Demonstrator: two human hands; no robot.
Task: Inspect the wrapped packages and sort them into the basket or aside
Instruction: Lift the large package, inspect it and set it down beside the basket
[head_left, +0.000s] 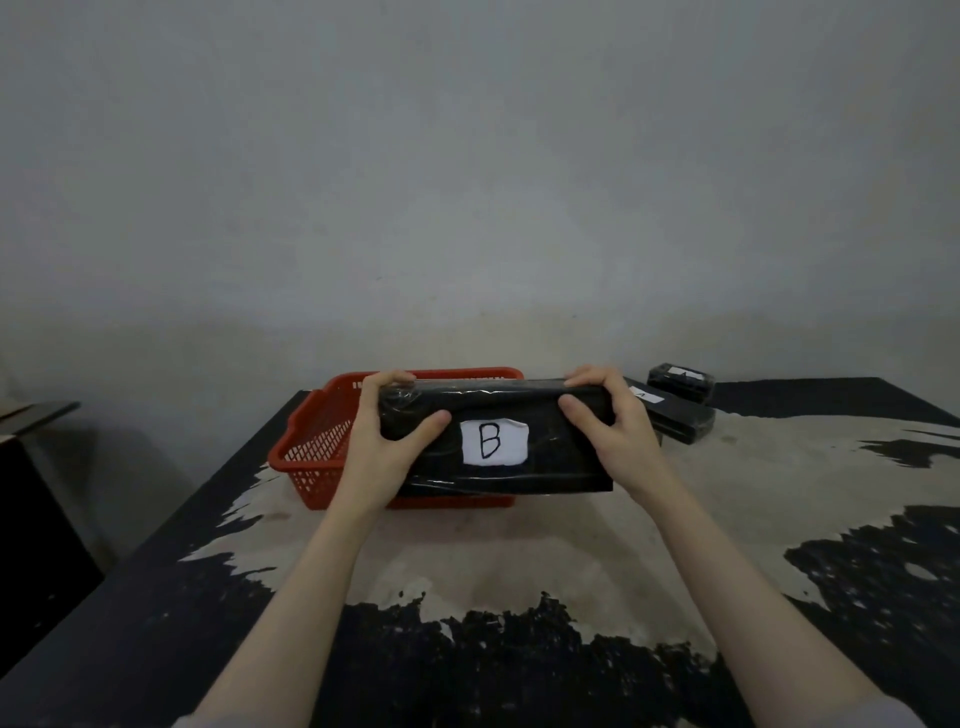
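Black package (498, 441) gripped at both ends by left hand (387, 447) and right hand (608, 431), above red basket (317, 441); bare surface (519, 551) nearer.

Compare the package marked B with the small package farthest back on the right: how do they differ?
The package marked B is held above the table by the left hand and right hand; the small package rests on the table untouched. B is clearly larger. B's label reads plainly; the small one's marking is too small to read. Both are black, plastic-wrapped, with white labels.
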